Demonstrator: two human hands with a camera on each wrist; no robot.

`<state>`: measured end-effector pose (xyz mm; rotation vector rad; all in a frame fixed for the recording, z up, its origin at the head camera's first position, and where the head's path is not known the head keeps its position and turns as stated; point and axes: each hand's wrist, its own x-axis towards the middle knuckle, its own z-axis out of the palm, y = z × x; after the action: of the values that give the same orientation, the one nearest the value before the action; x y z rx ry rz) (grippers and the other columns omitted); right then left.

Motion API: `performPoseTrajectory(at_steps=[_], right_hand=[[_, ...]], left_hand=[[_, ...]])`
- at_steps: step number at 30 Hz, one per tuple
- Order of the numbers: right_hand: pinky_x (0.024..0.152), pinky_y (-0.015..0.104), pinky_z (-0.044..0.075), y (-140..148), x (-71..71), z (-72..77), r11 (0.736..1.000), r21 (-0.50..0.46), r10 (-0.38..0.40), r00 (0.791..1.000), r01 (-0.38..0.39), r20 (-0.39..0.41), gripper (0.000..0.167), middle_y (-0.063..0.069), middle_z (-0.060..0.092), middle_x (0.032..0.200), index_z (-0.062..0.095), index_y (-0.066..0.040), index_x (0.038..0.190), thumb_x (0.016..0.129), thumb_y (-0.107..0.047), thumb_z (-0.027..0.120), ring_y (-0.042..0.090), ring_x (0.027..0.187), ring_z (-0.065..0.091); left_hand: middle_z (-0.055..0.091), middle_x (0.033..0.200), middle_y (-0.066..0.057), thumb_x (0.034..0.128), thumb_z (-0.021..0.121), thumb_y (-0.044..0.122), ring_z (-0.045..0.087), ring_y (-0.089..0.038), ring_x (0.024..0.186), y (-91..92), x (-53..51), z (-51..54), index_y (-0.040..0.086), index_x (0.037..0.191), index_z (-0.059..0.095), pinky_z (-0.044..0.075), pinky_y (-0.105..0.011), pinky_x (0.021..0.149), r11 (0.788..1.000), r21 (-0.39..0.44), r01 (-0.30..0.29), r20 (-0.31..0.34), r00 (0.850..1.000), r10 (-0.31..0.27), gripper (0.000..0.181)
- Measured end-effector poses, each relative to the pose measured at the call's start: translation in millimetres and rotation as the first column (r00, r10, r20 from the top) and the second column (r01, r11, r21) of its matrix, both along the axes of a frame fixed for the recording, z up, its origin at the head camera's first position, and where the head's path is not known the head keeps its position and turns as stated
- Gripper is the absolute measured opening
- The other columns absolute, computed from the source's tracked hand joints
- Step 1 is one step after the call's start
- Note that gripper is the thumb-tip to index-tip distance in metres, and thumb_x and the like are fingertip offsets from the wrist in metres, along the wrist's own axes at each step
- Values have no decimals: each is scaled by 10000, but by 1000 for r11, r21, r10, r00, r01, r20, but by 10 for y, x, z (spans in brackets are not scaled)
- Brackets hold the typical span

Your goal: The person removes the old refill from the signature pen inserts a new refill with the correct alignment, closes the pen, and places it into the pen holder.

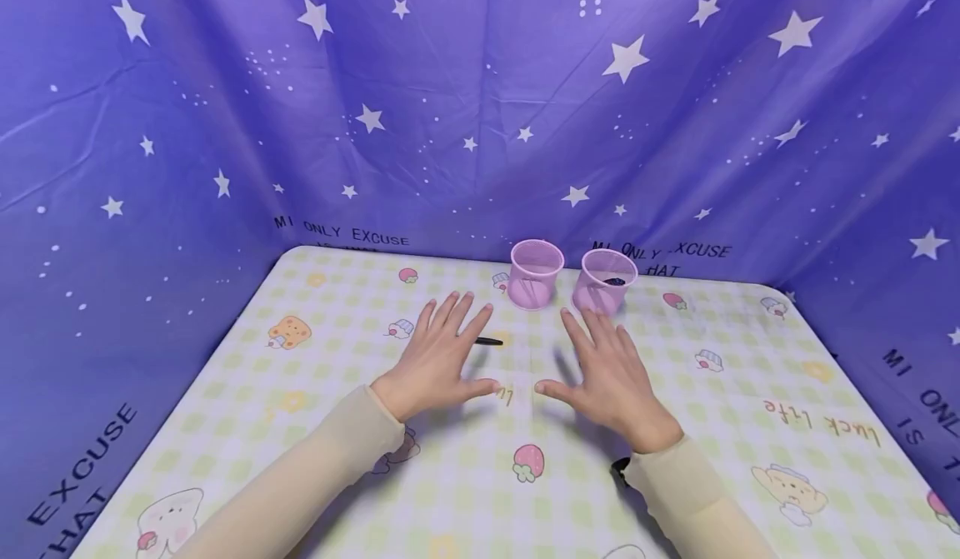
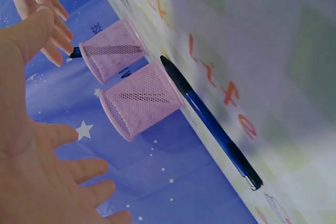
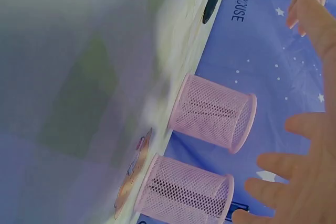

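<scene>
Both hands are held over the table with fingers spread and nothing in them. My left hand is above a blue and black pen, which lies on the tablecloth; in the head view only its black end shows past the fingers. My right hand is in front of the right pink mesh pen cup, partly covering its base. A dark pen end shows inside that cup. The left pink mesh pen cup stands upright beside it, with no pen seen in its mouth.
A checked tablecloth with cartoon prints covers the table. Purple star-patterned curtains rise behind and at both sides, close to the table's edges. Both cups stand near the back edge. A black band shows at the right wrist.
</scene>
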<state>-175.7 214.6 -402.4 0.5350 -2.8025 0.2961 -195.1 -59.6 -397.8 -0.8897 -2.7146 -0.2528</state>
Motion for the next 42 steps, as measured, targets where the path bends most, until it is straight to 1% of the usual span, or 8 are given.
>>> performPoseTrajectory(at_steps=[7, 12, 20, 25, 29, 33, 38, 42], right_hand=[[1064, 558, 258, 61, -106, -12, 996, -85, 21, 995, -29, -95, 1008, 216, 357, 1462, 355, -73, 1460, 720, -679, 672, 394, 1342, 323], [1030, 555, 306, 99, -160, -12, 992, -126, 0, 991, -17, -131, 942, 228, 402, 1421, 386, -65, 1445, 732, -579, 724, 403, 1300, 379], [992, 557, 345, 164, -247, -24, 975, -219, -61, 985, 25, -163, 804, 203, 491, 1344, 472, -45, 1359, 748, -482, 756, 413, 1210, 464], [1000, 564, 324, 232, -270, -18, 961, -267, -114, 984, 74, -137, 772, 202, 482, 1357, 453, -70, 1384, 769, -424, 756, 414, 1232, 439], [967, 570, 346, 270, -290, -7, 948, -297, -157, 980, 113, -126, 726, 198, 503, 1331, 462, -74, 1373, 792, -409, 740, 402, 1208, 456], [900, 576, 390, 282, -331, 31, 930, -332, -206, 971, 156, -122, 681, 214, 528, 1275, 486, -61, 1337, 806, -413, 725, 407, 1143, 492], [859, 594, 400, 309, -408, 71, 909, -363, -250, 965, 204, -83, 679, 245, 515, 1259, 473, -27, 1331, 827, -423, 697, 427, 1113, 496], [886, 595, 387, 334, -477, 83, 897, -369, -279, 959, 241, -53, 724, 254, 488, 1295, 439, -15, 1365, 842, -462, 665, 432, 1147, 475]], left_hand=[[241, 1532, -181, 777, 578, 707, 233, -382, 1391, 100, -137, 22, 156, 1515, 247, 197, -573, 1095, 999, 43, -14, 34, 999, 12, 979], [251, 1524, -187, 787, 560, 712, 227, -362, 1400, 143, -220, 24, 152, 1518, 221, 232, -534, 1099, 997, 75, -25, 81, 997, 18, 982], [272, 1515, -180, 781, 618, 663, 261, -313, 1395, 229, -358, 60, 119, 1508, 229, 291, -492, 1085, 984, 171, -57, 136, 990, 33, 987], [277, 1514, -182, 791, 626, 639, 286, -309, 1384, 323, -431, 90, 89, 1501, 233, 294, -466, 1093, 976, 207, -64, 176, 984, 27, 980], [305, 1504, -154, 801, 624, 631, 321, -293, 1365, 403, -489, 108, 70, 1495, 237, 304, -421, 1096, 956, 282, -81, 232, 973, 14, 973], [343, 1482, -135, 798, 653, 601, 357, -274, 1343, 473, -548, 131, 61, 1491, 245, 320, -395, 1088, 926, 353, -133, 300, 954, 22, 969], [365, 1464, -144, 794, 668, 582, 373, -275, 1332, 532, -648, 130, 42, 1483, 255, 326, -391, 1085, 907, 371, -200, 364, 930, 57, 968], [346, 1479, -155, 800, 676, 553, 349, -279, 1349, 552, -731, 114, 23, 1484, 243, 305, -381, 1099, 902, 371, -221, 375, 924, 72, 967]])
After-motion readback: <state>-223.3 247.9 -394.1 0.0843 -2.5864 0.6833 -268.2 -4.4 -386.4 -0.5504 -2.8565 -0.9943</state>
